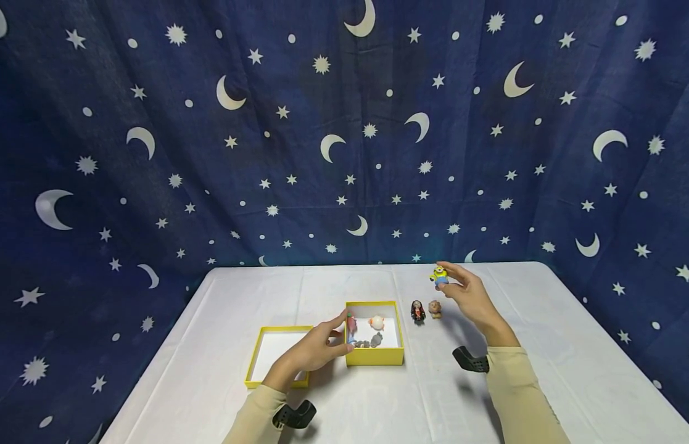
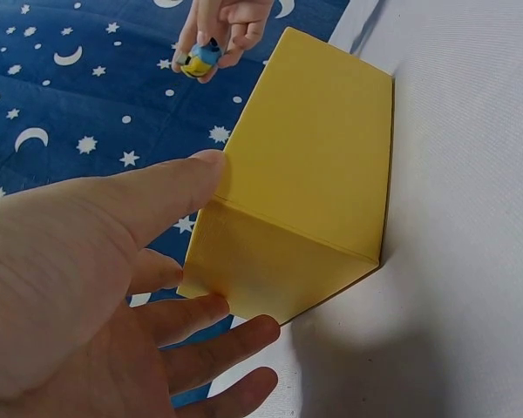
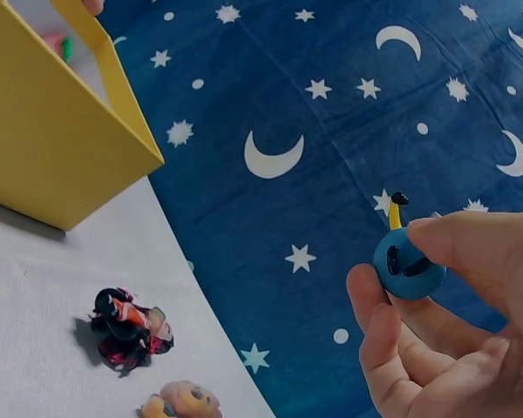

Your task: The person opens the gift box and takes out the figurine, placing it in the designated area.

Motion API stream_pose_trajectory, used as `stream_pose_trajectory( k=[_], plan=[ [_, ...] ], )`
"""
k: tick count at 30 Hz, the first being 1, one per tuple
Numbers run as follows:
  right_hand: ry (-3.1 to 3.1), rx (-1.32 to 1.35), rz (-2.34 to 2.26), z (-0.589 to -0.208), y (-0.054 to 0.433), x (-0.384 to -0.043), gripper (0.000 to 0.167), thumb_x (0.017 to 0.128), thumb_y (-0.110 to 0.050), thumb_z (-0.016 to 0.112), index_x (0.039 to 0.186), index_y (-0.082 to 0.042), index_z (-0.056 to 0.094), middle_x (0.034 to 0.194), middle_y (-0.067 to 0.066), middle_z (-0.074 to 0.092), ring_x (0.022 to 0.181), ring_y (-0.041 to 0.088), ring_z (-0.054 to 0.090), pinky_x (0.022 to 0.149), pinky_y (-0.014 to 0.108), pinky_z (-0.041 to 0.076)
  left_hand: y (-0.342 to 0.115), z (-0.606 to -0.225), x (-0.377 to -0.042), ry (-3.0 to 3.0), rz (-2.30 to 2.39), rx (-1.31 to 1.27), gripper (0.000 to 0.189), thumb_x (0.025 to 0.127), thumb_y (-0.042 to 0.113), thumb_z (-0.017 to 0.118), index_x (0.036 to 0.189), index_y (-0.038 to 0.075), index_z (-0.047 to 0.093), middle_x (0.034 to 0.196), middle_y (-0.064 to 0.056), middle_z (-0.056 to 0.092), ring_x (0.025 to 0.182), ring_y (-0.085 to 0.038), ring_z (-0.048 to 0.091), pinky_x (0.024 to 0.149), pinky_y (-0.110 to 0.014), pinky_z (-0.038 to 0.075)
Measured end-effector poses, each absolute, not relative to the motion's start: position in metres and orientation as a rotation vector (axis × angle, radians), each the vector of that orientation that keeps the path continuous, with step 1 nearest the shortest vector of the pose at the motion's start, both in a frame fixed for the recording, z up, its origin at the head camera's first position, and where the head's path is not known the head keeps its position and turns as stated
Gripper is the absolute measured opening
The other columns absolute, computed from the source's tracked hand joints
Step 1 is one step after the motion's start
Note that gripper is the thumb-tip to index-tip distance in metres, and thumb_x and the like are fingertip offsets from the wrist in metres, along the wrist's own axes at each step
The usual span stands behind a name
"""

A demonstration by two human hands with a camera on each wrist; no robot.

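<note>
The right hand (image 1: 469,298) pinched the minion (image 1: 439,276) aloft, at two o'clock from the box (image 1: 375,357); the left hand (image 1: 313,349), fingers loosely extended, touched its nine-o'clock side. The step looked like carrying; the next move seemingly called for a steady pinch.

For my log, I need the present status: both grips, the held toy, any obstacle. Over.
Right grip pinches small yellow-and-blue one-eyed toy figure, raised in air. Left grip touches open yellow rectangular box. No obstacle visible around figure.

The right fingers (image 3: 385,344) pinch, held higher than the outspread left fingers (image 2: 227,353).
</note>
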State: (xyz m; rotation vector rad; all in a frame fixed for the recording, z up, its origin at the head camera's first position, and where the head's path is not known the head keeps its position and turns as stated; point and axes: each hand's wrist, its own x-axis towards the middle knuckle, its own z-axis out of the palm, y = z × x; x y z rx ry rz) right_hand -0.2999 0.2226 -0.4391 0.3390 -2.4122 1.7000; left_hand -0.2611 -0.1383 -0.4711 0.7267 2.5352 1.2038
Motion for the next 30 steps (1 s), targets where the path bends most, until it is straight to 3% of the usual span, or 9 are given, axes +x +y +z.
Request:
stream_pose_trajectory(
  k=[17,21,26,30],
  plan=[
    [-2.448,0.251,1.689,-0.452,0.245,-0.305,0.054,0.100,-0.003,0.055,0.153,0.000,0.041,0.150,0.033,0.045,0.088,-0.008,0.065,0.080,0.017,0.055,-0.138,-0.471,-0.261,2.535,1.197,0.707,0.080,0.099,0.027,0.067,0.162,0.009,0.021,0.161,-0.016,0.040,0.135,-0.035,0.054,0.110,-0.054,0.046],
    [-2.520,0.230,1.643,-0.455,0.250,-0.305,0.054,0.101,-0.007,0.058,0.152,-0.001,0.042,0.151,0.033,0.045,0.095,-0.001,0.065,0.083,0.018,0.053,-0.138,-0.471,-0.261,2.537,1.194,0.715,0.080,0.099,0.027,0.067,0.162,0.008,0.021,0.161,-0.017,0.040,0.135,-0.035,0.055,0.109,-0.054,0.047],
    [-2.587,0.247,1.601,-0.461,0.255,-0.305,0.054,0.101,-0.010,0.060,0.152,-0.001,0.043,0.149,0.033,0.046,0.105,0.014,0.066,0.088,0.030,0.055,-0.138,-0.471,-0.262,2.535,1.192,0.715,0.080,0.099,0.027,0.066,0.162,0.008,0.021,0.161,-0.017,0.038,0.135,-0.035,0.055,0.110,-0.054,0.046],
    [-2.598,0.274,1.617,-0.469,0.260,-0.305,0.054,0.100,-0.008,0.061,0.149,0.004,0.044,0.146,0.035,0.048,0.102,0.015,0.067,0.080,0.033,0.057,-0.138,-0.470,-0.261,2.530,1.197,0.714,0.080,0.099,0.026,0.066,0.162,0.007,0.021,0.162,-0.017,0.038,0.135,-0.036,0.055,0.109,-0.054,0.047]
  ],
)
